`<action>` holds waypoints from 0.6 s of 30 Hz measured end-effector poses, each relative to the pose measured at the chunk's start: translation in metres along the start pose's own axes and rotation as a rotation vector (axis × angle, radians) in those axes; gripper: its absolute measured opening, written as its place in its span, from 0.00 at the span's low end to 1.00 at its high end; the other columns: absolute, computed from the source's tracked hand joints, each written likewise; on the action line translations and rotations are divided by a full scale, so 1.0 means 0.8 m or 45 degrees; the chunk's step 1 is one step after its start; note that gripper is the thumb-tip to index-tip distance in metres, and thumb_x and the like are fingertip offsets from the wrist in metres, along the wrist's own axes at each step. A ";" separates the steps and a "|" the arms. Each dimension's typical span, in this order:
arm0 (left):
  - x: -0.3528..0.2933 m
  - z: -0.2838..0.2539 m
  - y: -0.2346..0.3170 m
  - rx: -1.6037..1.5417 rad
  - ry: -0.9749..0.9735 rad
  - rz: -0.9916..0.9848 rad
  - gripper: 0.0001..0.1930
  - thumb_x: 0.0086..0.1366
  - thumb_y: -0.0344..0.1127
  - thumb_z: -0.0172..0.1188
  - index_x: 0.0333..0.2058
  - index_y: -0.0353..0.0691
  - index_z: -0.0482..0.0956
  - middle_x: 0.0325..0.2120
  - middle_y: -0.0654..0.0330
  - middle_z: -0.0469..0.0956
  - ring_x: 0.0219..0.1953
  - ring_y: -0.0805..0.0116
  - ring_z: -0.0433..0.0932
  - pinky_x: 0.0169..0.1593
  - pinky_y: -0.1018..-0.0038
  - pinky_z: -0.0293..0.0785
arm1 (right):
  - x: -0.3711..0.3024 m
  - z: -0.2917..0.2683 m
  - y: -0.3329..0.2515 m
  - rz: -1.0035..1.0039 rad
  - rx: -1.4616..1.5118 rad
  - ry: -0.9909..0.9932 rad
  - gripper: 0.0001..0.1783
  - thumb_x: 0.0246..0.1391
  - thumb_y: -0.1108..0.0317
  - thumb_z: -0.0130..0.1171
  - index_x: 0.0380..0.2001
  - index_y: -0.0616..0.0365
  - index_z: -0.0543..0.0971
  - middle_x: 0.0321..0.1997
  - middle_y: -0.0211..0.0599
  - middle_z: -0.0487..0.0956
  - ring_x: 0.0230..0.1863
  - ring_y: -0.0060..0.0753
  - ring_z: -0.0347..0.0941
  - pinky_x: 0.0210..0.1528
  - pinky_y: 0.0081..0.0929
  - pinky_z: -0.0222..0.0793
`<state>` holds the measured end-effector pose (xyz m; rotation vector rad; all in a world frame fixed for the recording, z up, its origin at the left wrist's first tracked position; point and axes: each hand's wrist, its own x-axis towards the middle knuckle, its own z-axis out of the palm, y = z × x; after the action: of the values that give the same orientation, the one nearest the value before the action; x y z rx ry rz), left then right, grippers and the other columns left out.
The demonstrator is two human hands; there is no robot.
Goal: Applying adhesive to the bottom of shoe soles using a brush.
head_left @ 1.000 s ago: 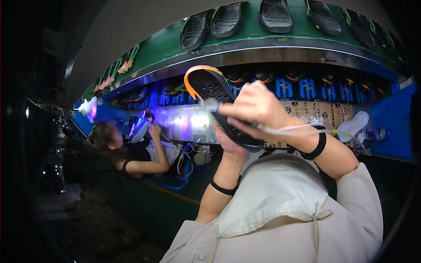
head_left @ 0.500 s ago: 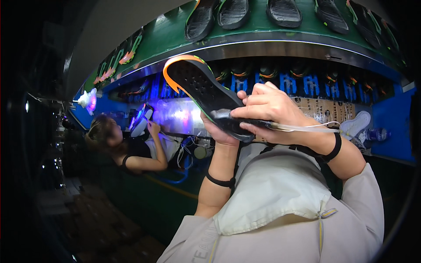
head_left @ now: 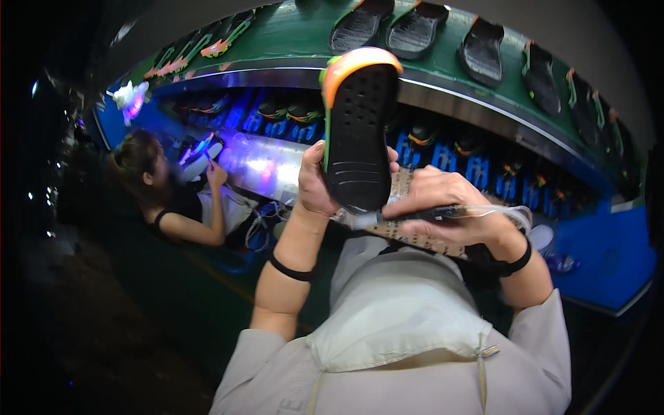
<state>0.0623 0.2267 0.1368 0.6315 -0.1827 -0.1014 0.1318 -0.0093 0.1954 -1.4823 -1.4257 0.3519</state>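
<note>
A black shoe sole (head_left: 358, 149) with an orange and green rim stands nearly upright in front of me, its holed inner side facing me. My left hand (head_left: 318, 185) is closed around its lower part, with the thumb on the left edge and fingertips showing at the right edge. My right hand (head_left: 443, 207) grips a dark-handled brush (head_left: 437, 214) with a clear tube running back over the wrist. The blurred pale brush tip is at the sole's lower end; whether it touches cannot be told.
Several soles (head_left: 482, 52) lie on the green conveyor belt (head_left: 290, 34) ahead. Beneath it is a shelf of shoes on blue racks (head_left: 477, 173). To the left, a co-worker (head_left: 183, 190) holds another sole near a lit lamp (head_left: 131, 100). A bottle (head_left: 561, 263) lies at right.
The sole has turned from a slant to nearly upright. My right hand and brush have moved from its inner face down to its lower end. The whole view has shifted.
</note>
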 end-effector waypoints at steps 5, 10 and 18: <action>0.014 -0.014 0.029 0.081 0.018 -0.219 0.36 0.74 0.55 0.50 0.65 0.24 0.68 0.53 0.36 0.80 0.52 0.49 0.84 0.58 0.58 0.82 | 0.010 -0.001 0.007 -0.156 -0.093 -0.330 0.20 0.50 0.71 0.74 0.48 0.52 0.87 0.36 0.31 0.81 0.38 0.39 0.74 0.43 0.37 0.63; 0.023 -0.006 0.054 0.414 0.125 -0.444 0.23 0.78 0.41 0.49 0.59 0.27 0.76 0.46 0.52 0.85 0.43 0.68 0.85 0.49 0.71 0.83 | 0.017 0.001 0.005 -0.080 -0.596 -0.252 0.22 0.48 0.69 0.73 0.49 0.52 0.86 0.31 0.28 0.76 0.36 0.37 0.70 0.40 0.36 0.60; 0.025 0.002 0.060 0.691 0.239 -0.488 0.19 0.79 0.43 0.52 0.49 0.31 0.83 0.37 0.61 0.85 0.35 0.78 0.81 0.39 0.78 0.79 | 0.018 0.001 0.001 -0.073 -0.719 -0.328 0.26 0.43 0.69 0.72 0.51 0.52 0.85 0.36 0.29 0.78 0.42 0.36 0.72 0.44 0.36 0.63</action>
<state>0.0832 0.2615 0.1694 1.2080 0.1023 -0.3685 0.1353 0.0038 0.2002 -1.8874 -1.8727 0.1050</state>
